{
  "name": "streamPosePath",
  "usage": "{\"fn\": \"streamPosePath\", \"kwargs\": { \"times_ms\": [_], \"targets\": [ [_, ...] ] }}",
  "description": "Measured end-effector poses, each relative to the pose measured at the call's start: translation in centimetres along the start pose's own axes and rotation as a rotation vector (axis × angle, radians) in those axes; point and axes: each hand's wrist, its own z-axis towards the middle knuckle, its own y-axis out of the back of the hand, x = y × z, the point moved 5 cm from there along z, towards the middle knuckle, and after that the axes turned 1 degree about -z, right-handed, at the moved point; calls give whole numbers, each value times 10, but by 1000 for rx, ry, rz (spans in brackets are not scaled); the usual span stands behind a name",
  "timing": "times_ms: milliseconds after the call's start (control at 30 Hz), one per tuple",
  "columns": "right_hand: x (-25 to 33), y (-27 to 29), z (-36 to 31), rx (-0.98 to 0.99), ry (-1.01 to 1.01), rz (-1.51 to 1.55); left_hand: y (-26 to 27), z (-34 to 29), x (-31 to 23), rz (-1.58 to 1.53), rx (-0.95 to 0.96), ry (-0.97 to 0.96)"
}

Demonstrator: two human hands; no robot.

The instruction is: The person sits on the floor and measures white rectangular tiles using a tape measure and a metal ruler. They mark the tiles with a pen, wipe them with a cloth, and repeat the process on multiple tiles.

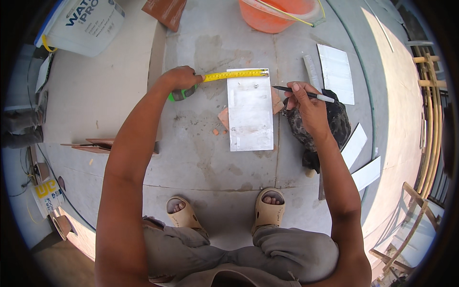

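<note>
A white rectangular tile (249, 112) lies flat on the concrete floor (201, 158) in front of my feet. My left hand (180, 78) grips a green tape measure (181, 94), and its yellow blade (234, 74) stretches right along the tile's far edge. My right hand (306, 105) holds a dark pen (306, 93) with a white end, its tip pointing left just beyond the tile's right edge. Reddish tile chips (223, 118) sit beside the tile.
An orange bucket (275, 14) stands at the top, a white bucket (83, 24) at top left. More white tile pieces (337, 71) lie to the right, by a dark camouflage cloth (334, 124). Brown tile pieces (93, 145) rest at left. Wooden ladder parts (425, 86) line the right rim.
</note>
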Motion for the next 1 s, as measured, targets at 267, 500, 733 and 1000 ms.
{"fn": "streamPosePath", "kwargs": {
  "times_ms": [267, 500, 733, 1000],
  "targets": [
    [25, -12, 56, 9, 84, -75, -2, 7, -5, -13, -27, -2],
    [13, -49, 91, 65, 151, -132, -3, 8, -1, -10, -19, 5],
    [-18, -97, 114, 262, 103, -370, -3, 5, -3, -7, -11, -12],
    [-25, -106, 116, 279, 104, -471, -4, 5, -3, -2, 8, 12]
  ]
}}
